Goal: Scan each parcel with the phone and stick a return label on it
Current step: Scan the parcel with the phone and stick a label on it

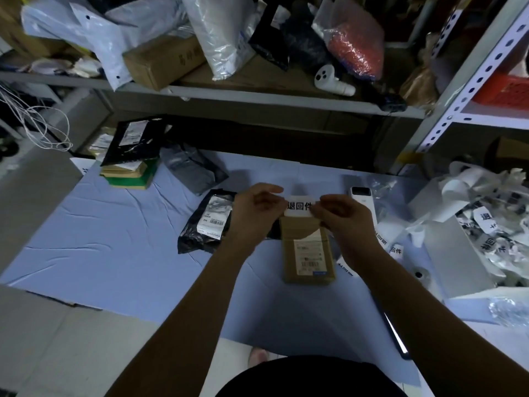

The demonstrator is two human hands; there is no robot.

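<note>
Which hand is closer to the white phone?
Right. The right hand is beside the white phone; the left hand is farther, on the other side of the label.

Both hands pinch a white return label printed with black characters, the left hand at its left end and the right hand at its right end. The label is held over the far end of a brown cardboard parcel lying near the middle of the blue-covered counter. A black bagged parcel lies just left of it. A white phone lies beyond the right hand. Crumpled white paper scraps are heaped along the counter's right edge.
</note>
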